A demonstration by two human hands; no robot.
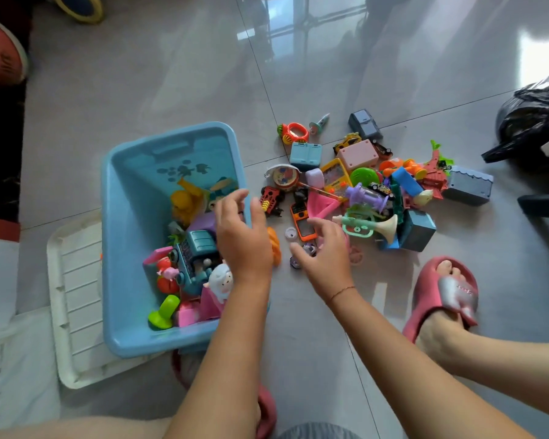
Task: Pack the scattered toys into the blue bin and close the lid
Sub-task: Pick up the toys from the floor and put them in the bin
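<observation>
Two bare hands hover over the grey tiled floor (171, 74). The left hand (240, 236) spreads over the right rim of the blue bin (121, 248), its grip wide with nothing in it. The right hand (325, 251), just at its 3 o'clock, has fingers loosely curled and its grip bare above some small pieces. The bin sits at the frame's 9 o'clock, partly filled, the white lid (73, 299) lying partly under its left side. The scattered toys (371, 185) heap at 2 o'clock of the hands, an orange toy phone (301, 220) nearest.
</observation>
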